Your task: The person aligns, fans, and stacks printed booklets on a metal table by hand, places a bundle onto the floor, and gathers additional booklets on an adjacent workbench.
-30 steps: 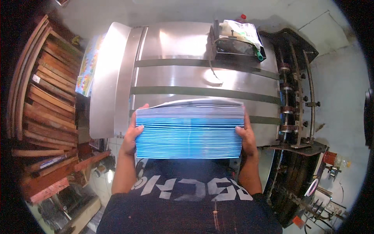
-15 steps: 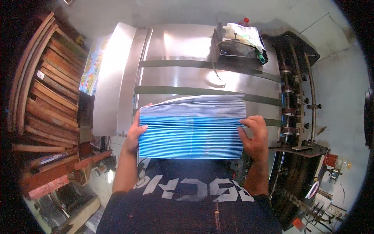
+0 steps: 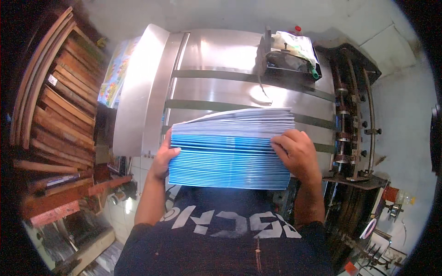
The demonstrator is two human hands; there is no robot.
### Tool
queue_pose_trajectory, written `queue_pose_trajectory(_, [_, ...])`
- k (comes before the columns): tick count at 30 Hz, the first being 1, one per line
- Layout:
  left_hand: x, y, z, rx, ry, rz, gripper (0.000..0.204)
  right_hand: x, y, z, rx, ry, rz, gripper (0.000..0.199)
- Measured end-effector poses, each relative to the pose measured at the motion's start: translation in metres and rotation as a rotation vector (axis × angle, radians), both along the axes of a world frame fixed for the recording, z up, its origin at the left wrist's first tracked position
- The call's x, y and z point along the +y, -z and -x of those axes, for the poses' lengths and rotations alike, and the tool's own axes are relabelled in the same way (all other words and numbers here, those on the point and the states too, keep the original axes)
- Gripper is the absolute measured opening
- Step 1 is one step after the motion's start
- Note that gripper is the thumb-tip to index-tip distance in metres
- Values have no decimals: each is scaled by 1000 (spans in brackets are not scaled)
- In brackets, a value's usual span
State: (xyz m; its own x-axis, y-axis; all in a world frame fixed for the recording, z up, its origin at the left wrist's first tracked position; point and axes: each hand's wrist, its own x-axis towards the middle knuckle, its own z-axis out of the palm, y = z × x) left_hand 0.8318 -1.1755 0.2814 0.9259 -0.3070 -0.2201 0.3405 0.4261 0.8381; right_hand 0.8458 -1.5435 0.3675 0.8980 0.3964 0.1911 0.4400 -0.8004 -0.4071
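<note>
a worker's left hand (image 3: 162, 159) gripped a stack of folded blue-and-white sheets (image 3: 225, 166) at nine o'clock, toward six o'clock of a steel table (image 3: 216, 50). the right hand (image 3: 299, 154) curled at three, its pinch unclear. splayed top sheets (image 3: 248, 115) risked sliding askew should the left grip slacken.

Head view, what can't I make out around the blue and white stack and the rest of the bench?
All in the head view:
Left hand: most fingers hidden behind the stack.
Right hand: some fingers hidden by the hand itself, so its exact hold is unclear.
Black box: contents partly hidden by a pale covering.
Dark object at far right: cut off by the picture's edge.
</note>
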Motion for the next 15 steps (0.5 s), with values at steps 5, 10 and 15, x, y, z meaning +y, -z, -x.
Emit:
queue_pose_trajectory(5, [-1, -2, -1, -7, 7, 7, 75, 1, -4, -5, 14, -25, 16, 13])
queue_pose_trajectory(10, [4, 5, 0, 5, 8, -28, 77, 6, -10, -8, 63, -66, 27, 16])
queue_pose_trajectory(15, [0, 7, 1, 18, -52, -58, 80, 5, -6, -9, 93, -78, 50, 21])
